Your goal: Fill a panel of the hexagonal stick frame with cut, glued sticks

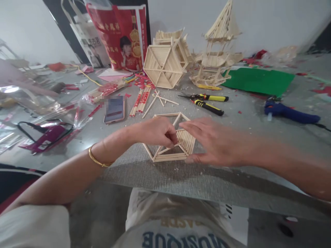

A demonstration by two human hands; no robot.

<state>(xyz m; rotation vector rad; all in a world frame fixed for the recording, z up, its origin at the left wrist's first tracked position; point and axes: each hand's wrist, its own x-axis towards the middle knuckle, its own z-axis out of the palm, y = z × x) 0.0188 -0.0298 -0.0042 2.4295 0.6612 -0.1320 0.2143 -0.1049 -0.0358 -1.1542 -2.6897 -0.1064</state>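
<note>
pale wood makes up the frame (pixel 169 157), a flat hexagon with spokes that lies at the centre of the picture, on the counter (pixel 155 175). going left to right across it, the left section looks bare, the lower one has a few sticks laid along its outer edge, and the right one is nearly packed with sticks. the upper part, half hidden by fingers, shows gaps too. the outline and spokes seem done; i would judge that most of the filling is left.

the left hand (pixel 161 132) is over the middle of the frame, fingers curled and tips pinched together; whether a stick is between them, i cannot tell. the right hand (pixel 207 139) is spread loosely at the right edge, gripping nothing visible.

the counter is grey and littered with scraps. from mid left to mid right it bears a purple pouch (pixel 42 139), a phone (pixel 115 109), bundled sticks (pixel 141 100), a built-up hexagonal model (pixel 165 65), pliers (pixel 204 101), a tower (pixel 219 58), a green sheet (pixel 258 81) and a blue glue gun (pixel 292 112).

behind, a white bag (pixel 85 32) and a red bag (pixel 106 34) stand upper left, before a plain pale wall (pixel 178 13).
</note>
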